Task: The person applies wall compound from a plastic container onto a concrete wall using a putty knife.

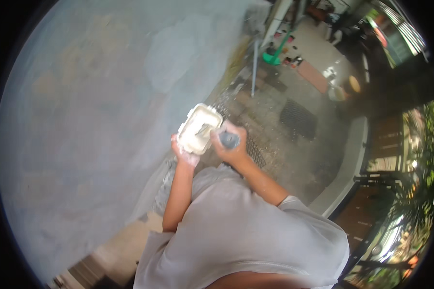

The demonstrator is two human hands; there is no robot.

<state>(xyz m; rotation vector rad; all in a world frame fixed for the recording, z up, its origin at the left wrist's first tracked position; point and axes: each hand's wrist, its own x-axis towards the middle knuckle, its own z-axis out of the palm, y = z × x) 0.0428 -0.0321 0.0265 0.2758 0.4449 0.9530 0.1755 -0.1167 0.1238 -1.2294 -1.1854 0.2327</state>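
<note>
My left hand, smeared with white, is closed on the lower left side of a white rectangular plastic tub. Inside the tub lies white paste. Closed round a dark grey handle, my right hand holds what looks like a putty knife; its blade end reaches over the paste, partly hidden by my fingers. White residue covers the right fingers too. Just left of the tub rises a large grey-blue wall with paler patches on it.
A thin pole stands near the wall's far end, by a green long-handled dustpan. Dark mats and a reddish mat lie on the floor. A low pale curb runs along the right, with plants beyond.
</note>
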